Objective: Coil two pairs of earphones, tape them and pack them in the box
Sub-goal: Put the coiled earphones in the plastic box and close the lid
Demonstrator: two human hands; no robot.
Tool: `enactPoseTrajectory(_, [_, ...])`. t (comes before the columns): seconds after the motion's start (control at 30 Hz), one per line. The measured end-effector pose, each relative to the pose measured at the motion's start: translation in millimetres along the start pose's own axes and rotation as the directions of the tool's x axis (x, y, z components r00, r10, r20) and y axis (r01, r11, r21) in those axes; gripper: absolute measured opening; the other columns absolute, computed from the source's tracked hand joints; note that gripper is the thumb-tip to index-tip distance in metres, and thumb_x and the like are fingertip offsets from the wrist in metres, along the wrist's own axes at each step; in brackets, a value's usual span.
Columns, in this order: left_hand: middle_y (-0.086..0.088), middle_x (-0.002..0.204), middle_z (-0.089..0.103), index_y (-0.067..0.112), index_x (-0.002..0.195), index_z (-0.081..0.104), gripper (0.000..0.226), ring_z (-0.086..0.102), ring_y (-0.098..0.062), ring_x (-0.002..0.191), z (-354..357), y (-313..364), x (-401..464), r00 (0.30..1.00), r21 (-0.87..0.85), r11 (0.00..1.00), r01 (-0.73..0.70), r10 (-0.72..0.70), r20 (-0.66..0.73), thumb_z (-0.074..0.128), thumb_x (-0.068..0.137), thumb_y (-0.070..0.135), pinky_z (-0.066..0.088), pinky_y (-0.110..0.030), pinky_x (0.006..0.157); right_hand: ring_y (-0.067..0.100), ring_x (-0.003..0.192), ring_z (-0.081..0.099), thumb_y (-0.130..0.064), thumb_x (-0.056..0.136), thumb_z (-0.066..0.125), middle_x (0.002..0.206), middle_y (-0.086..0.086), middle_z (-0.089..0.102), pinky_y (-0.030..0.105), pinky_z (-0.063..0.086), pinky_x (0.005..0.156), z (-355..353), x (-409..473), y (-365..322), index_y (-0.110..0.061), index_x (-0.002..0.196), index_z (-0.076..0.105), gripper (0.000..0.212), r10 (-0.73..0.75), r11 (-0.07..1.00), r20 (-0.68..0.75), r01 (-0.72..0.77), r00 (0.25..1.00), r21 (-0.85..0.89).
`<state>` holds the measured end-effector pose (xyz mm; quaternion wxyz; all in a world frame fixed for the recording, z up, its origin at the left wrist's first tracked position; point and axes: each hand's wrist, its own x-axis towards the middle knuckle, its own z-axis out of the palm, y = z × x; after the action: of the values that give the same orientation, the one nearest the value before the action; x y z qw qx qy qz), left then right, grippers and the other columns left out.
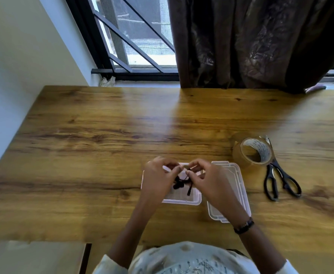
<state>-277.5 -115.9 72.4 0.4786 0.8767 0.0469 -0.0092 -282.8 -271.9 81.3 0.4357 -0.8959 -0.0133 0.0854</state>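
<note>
Both hands, left hand (158, 175) and right hand (207, 178), pinch black earphones (182, 181) with curled fingers above the open clear box (182, 200) on the worktop (102, 145). The cord looks light, limp and tangle-prone; best held at the bundle's middle. Beyond lie tape (253, 153) and scissors (280, 180).

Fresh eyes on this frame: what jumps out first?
Both hands, the left hand and right hand, meet at the near middle of the wooden table, pinching black earphones over an open clear box. Its lid lies just right, with a tape roll and black scissors farther right.
</note>
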Motion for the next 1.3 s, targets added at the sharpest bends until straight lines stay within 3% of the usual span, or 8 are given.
enactPoseTrajectory(0.27, [-0.002,0.089,0.072,0.009,0.087,0.074,0.007,0.059,-0.003,0.072,25,-15,-8,0.995,0.124,0.987,0.101,-0.103,0.009,0.071,0.082,0.013,0.041,-0.001,0.063,0.016,0.077,0.059,-0.027,0.089,0.066,0.089,0.002,0.063,0.025,0.049,0.067,18,-8,5,-0.018,0.096,0.069,0.012,-0.146,0.865,-0.067,0.094,0.987,-0.493])
enactPoseTrajectory(0.47, [0.001,0.092,0.073,0.015,0.094,0.073,0.01,0.065,-0.011,0.079,35,-15,-13,0.999,0.325,0.946,0.013,0.002,-0.047,0.067,0.086,0.018,0.049,-0.02,0.071,0.01,0.071,0.039,-0.021,0.084,0.073,0.077,-0.002,0.054,0.02,0.033,0.066,23,5,12,-0.017,0.083,0.071,0.004,-0.187,0.801,-0.115,0.083,0.976,-0.593])
enactPoseTrajectory(0.67, [-0.003,0.092,0.074,0.013,0.097,0.073,0.015,0.068,-0.018,0.082,36,-12,-14,0.998,0.341,0.939,-0.033,0.049,-0.04,0.063,0.087,0.007,0.056,-0.036,0.078,0.008,0.054,0.043,-0.021,0.06,0.091,0.056,-0.004,0.051,0.021,0.042,0.049,23,7,4,-0.02,0.062,0.066,0.025,-0.186,0.741,-0.079,0.087,0.979,-0.666])
enactPoseTrajectory(0.77, [-0.004,0.094,0.074,0.012,0.097,0.073,0.017,0.067,-0.016,0.084,35,-14,-14,0.998,0.318,0.947,-0.051,0.063,-0.027,0.064,0.085,0.003,0.056,-0.034,0.08,0.011,0.063,0.043,-0.025,0.083,0.075,0.072,0.001,0.06,0.021,0.035,0.056,21,5,6,-0.018,0.085,0.071,0.008,-0.176,0.781,-0.052,0.107,0.983,-0.615])
enactPoseTrajectory(0.83, [-0.005,0.098,0.074,0.011,0.1,0.072,0.02,0.067,-0.016,0.087,35,-16,-14,0.998,0.315,0.947,-0.055,0.066,-0.024,0.064,0.084,0.002,0.055,-0.031,0.081,0.013,0.076,0.05,-0.022,0.093,0.063,0.089,0.002,0.066,0.02,0.033,0.063,17,3,8,-0.018,0.104,0.069,0.013,-0.179,0.81,-0.017,0.137,0.984,-0.569])
enactPoseTrajectory(1.0, [-0.005,0.109,0.071,0.012,0.112,0.069,0.028,0.066,-0.017,0.096,33,-17,-13,0.999,0.313,0.949,-0.038,0.041,-0.005,0.065,0.086,0.004,0.05,-0.024,0.087,0.008,0.081,0.046,-0.023,0.086,0.07,0.097,-0.006,0.053,0.009,0.025,0.055,-10,-3,5,-0.03,0.113,0.067,0.028,-0.154,0.834,0.143,0.206,0.978,-0.511])
enactPoseTrajectory(1.1, [-0.003,0.111,0.071,0.014,0.113,0.069,0.029,0.066,-0.015,0.098,31,-19,-13,0.998,0.307,0.95,-0.052,0.043,0.038,0.066,0.086,0.005,0.048,-0.022,0.088,0.008,0.084,0.046,-0.03,0.083,0.073,0.099,-0.005,0.048,0.013,0.03,0.063,-17,0,3,-0.035,0.114,0.066,0.033,-0.108,0.788,0.25,0.236,0.962,-0.569])
enactPoseTrajectory(1.3, [0.001,0.101,0.072,0.016,0.102,0.072,0.026,0.065,-0.013,0.09,30,-21,-13,0.991,0.29,0.951,-0.112,0.084,0.106,0.066,0.082,0.001,0.053,-0.029,0.084,0.021,0.101,0.053,-0.017,0.095,0.055,0.103,0.005,0.064,0.032,0.04,0.088,11,10,-5,-0.014,0.106,0.065,0.015,-0.133,0.565,0.322,0.338,0.937,-0.753])
